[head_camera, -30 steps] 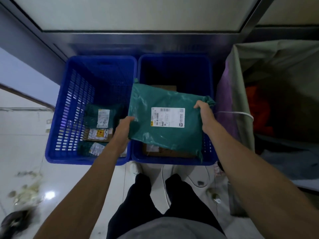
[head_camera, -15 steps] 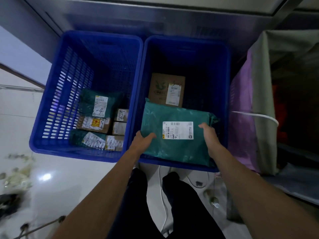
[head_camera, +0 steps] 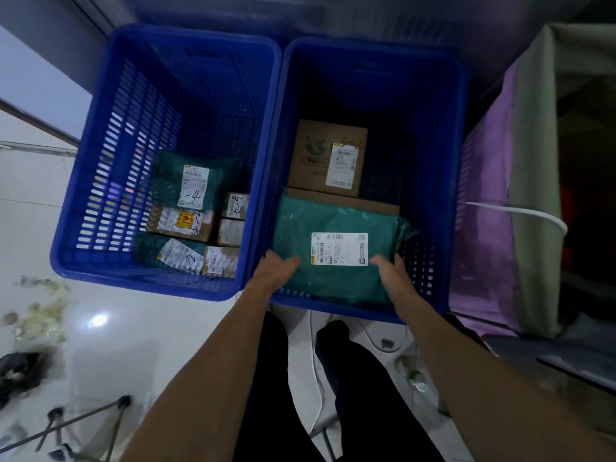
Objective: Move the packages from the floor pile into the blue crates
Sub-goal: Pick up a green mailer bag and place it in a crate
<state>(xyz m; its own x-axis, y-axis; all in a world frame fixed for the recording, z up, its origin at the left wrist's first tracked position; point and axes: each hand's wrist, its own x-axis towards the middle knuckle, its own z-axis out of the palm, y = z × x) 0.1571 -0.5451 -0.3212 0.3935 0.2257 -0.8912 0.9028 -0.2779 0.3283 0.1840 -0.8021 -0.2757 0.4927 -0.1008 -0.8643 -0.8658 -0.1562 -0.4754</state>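
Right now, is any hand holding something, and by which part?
The left hand and right hand hold the green package by its near left and near right edges, thumbs on top, low inside the right blue crate.

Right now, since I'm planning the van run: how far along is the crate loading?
Done: the left crate holds several labelled parcels, and the right crate a cardboard box. In hand: the left grip and right grip hold the green mailer, low in the right crate. Left: letting go; the floor pile is out of view, so the remainder is unknown.
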